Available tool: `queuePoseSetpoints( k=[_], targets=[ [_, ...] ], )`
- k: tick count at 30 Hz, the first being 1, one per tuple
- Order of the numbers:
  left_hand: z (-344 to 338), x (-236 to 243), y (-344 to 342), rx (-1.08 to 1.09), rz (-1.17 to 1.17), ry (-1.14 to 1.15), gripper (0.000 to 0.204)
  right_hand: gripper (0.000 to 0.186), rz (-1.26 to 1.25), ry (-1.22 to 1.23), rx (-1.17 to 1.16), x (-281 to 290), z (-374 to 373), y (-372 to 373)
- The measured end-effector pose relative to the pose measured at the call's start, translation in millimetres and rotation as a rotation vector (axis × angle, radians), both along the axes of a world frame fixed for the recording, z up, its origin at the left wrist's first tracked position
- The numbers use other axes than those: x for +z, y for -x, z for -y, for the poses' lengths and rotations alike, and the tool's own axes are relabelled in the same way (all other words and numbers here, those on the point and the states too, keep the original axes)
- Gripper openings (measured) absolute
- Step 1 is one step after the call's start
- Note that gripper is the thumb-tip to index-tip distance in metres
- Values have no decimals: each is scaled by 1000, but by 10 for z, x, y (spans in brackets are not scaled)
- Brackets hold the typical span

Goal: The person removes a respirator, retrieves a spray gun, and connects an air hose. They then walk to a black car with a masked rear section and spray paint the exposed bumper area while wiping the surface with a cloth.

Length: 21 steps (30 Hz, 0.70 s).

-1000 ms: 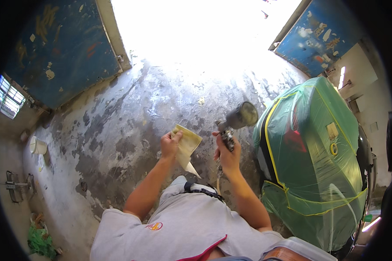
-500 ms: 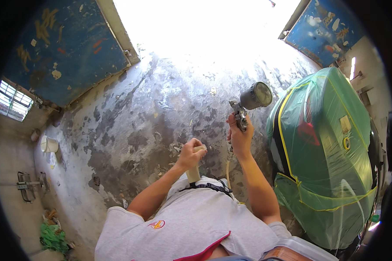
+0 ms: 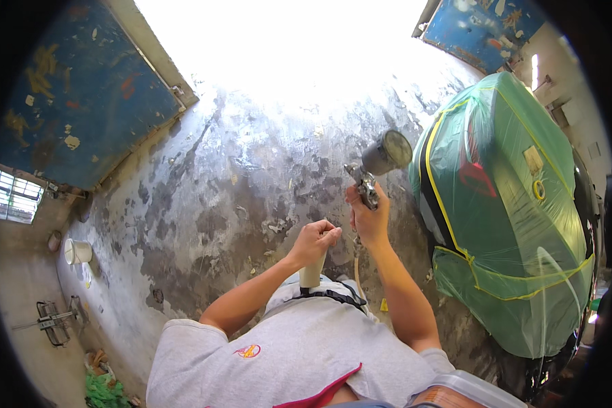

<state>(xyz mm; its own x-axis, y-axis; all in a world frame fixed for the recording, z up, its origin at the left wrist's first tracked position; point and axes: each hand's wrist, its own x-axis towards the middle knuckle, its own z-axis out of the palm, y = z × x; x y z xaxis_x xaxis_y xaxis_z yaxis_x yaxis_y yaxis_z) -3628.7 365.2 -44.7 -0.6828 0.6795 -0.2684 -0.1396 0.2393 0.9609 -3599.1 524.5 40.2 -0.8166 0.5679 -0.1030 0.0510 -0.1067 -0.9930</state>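
Observation:
My right hand [image 3: 370,214] is closed around a metal spray gun [image 3: 365,183], raised ahead of my waist. A dark round cup [image 3: 387,152] sits on the gun, tilted to the upper right. Its pale air hose [image 3: 357,265] hangs from below the right hand toward my waist. Just left of it, my left hand [image 3: 314,243] is closed, fingers bent together, at the top of a pale beige strip-like thing [image 3: 311,273] in front of my waist. The hand hides the strip's upper end. The two hands are close together but apart.
To the right stands a car-like body [image 3: 523,224] wrapped in green film with yellow tape. Ahead, the stained concrete floor [image 3: 204,197] runs to a bright opening between blue panels [image 3: 88,102]. A white bucket [image 3: 79,251] stands at left, near a metal frame [image 3: 53,323] and green crumpled film [image 3: 102,392].
The view has turned slightly. Relative to my body, the spray gun has shifted a little left and my left hand a little right, so they are closer. Both hands stay closed.

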Motion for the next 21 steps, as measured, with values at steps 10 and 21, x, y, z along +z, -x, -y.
queuePoseSetpoints(
  k=[10, 21],
  targets=[
    [-93, 112, -480, 102, 34, -32, 26, 42, -111, 44, 152, 197, -146, -537],
    [-368, 318, -1028, 20, 104, -143, 22, 52, -49, 108, 36, 159, -311, -1073]
  ],
)
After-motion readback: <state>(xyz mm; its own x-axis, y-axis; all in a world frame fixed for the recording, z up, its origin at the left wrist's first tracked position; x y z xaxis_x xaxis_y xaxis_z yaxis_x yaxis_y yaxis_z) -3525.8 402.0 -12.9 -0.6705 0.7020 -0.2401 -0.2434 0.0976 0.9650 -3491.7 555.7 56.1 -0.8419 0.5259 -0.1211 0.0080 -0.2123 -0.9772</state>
